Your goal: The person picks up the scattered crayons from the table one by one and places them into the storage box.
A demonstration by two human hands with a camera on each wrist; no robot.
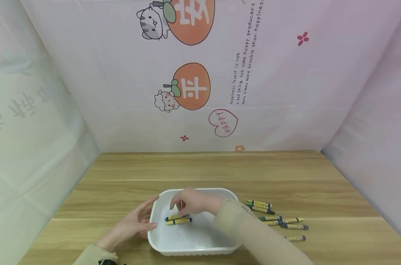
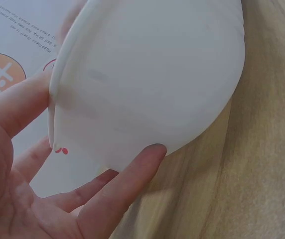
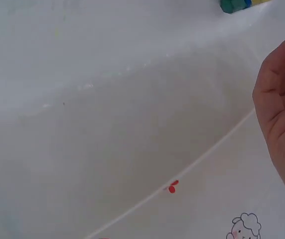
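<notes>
Your left grip (image 1: pixel 134 224) holds the left end of the tray (image 1: pixel 201 233), with the thumb at the thin raised rim and the fingers spread against the smooth outer wall. The tray is white, plastic in appearance, and rectangular with rounded corners; it stands on the tabletop (image 1: pixel 120 176), which has a streaked woodgrain surface. Your right grip (image 1: pixel 193 201) is inside the tray, fingers bent downward at a pair of crayons (image 1: pixel 179 221); because of blur, you cannot tell whether it pinches the upper one. The pair lies side by side, slim cylinders in yellow wrappers with dark blue ends. To the right of the tray, you have loose crayons (image 1: pixel 292 221) with green or dark tips, several touching. Behind stands a lightly creased white sheet (image 1: pixel 120 84) printed with round orange fruit.
</notes>
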